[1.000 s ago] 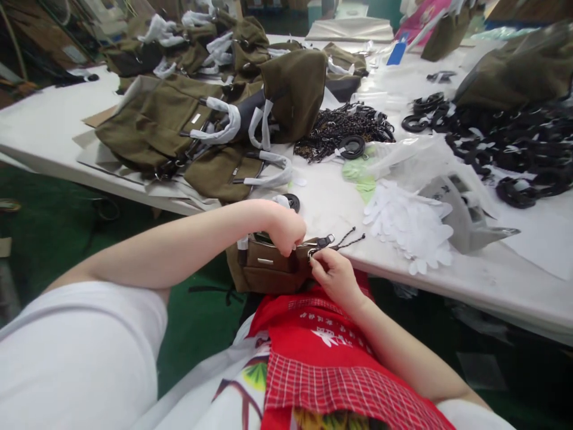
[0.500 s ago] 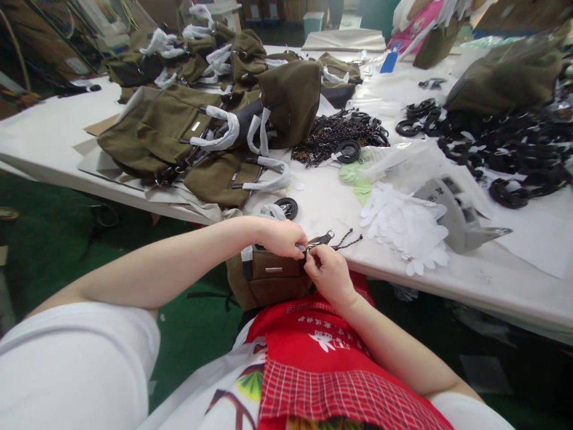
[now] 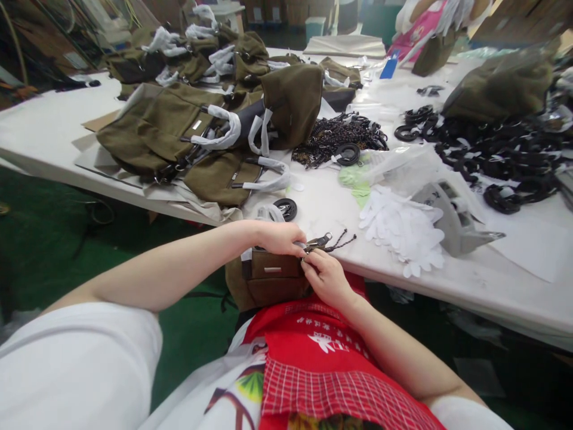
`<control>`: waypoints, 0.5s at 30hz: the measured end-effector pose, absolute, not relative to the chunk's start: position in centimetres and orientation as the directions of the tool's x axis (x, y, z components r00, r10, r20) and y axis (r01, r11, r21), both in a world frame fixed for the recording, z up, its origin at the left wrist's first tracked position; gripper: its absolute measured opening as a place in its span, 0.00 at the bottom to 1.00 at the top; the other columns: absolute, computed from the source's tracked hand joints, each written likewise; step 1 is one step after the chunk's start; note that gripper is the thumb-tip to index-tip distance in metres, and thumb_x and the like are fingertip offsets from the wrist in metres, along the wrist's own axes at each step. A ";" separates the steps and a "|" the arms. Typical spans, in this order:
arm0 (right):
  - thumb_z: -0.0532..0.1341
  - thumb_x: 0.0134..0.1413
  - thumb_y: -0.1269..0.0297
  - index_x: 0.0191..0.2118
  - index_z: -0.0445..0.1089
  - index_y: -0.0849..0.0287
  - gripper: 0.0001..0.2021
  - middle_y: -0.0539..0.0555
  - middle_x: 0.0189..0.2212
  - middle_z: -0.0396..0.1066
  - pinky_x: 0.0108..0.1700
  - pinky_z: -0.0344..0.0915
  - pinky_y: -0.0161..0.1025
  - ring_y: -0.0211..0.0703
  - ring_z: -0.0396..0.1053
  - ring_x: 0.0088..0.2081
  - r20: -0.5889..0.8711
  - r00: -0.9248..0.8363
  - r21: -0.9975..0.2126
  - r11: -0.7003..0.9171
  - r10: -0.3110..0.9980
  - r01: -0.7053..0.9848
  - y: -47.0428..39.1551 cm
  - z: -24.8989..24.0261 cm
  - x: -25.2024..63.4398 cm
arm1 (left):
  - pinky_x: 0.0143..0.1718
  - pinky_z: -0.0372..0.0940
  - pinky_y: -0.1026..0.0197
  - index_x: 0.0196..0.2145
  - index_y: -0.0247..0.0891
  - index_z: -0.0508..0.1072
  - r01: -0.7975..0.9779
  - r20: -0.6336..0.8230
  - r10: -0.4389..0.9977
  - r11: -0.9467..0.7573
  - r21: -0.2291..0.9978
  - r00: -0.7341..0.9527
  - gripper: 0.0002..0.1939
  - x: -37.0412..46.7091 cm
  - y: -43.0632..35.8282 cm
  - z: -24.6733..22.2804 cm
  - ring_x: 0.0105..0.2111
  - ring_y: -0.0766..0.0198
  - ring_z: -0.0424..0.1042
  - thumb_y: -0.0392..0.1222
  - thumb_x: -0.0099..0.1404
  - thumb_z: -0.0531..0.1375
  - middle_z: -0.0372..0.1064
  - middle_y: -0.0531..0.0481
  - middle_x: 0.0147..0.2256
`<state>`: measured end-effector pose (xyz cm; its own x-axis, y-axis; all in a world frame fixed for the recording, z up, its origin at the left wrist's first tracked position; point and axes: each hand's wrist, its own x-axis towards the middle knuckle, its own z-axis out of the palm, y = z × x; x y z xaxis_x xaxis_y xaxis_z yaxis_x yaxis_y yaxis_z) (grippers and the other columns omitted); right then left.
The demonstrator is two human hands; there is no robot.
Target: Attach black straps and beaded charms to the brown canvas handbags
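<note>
A brown bag point(image 3: 268, 278) hangs at the near edge of the white table point(image 3: 492, 280), against my red apron. My left hand point(image 3: 280, 237) grips the bag's top edge by the zipper. My right hand point(image 3: 326, 276) pinches a small metal clasp with a dark braided cord point(image 3: 333, 242) that lies on the table edge. Both hands meet at the bag's top right corner, fingers closed.
Olive-brown bags point(image 3: 179, 131) with white-wrapped handles are piled at the back left. A heap of braided cords point(image 3: 335, 134) and black rings point(image 3: 492, 149) lies behind. White paper pieces point(image 3: 403, 230), a grey tape dispenser point(image 3: 452, 221) and clear plastic sit to the right.
My left hand has slid from over the bag's zipper to its top right corner, meeting my right hand. The view has tilted slightly; the braided cord moved a little left.
</note>
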<state>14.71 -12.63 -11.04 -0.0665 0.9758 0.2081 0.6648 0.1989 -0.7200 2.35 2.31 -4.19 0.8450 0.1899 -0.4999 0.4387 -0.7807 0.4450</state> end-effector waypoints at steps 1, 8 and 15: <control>0.53 0.61 0.67 0.28 0.65 0.56 0.10 0.52 0.28 0.68 0.35 0.59 0.37 0.41 0.66 0.31 0.199 -0.083 -0.698 0.201 0.976 0.687 -12.6 -11.0 14.9 | 0.28 0.57 0.67 0.34 0.34 0.76 0.446 -0.496 0.204 -0.779 0.440 0.844 0.13 2.5 2.2 -4.4 0.27 0.66 0.66 0.46 0.64 0.55 0.72 0.50 0.27; 0.53 0.63 0.64 0.27 0.65 0.56 0.13 0.52 0.27 0.70 0.34 0.59 0.36 0.41 0.66 0.30 0.160 -0.097 -0.742 0.184 0.982 0.644 -12.5 -11.5 15.3 | 0.29 0.57 0.66 0.29 0.35 0.76 0.515 -0.425 0.328 -0.721 0.464 0.843 0.13 2.8 1.4 -5.4 0.27 0.65 0.67 0.45 0.64 0.56 0.73 0.49 0.26; 0.56 0.63 0.62 0.37 0.72 0.56 0.08 0.53 0.32 0.73 0.38 0.63 0.37 0.41 0.69 0.33 0.157 -0.293 -0.717 0.313 0.943 0.623 -12.4 -10.3 17.1 | 0.31 0.59 0.64 0.30 0.35 0.77 0.410 -0.365 0.262 -0.807 0.426 0.894 0.14 2.8 1.7 -5.3 0.28 0.63 0.68 0.45 0.65 0.55 0.75 0.48 0.28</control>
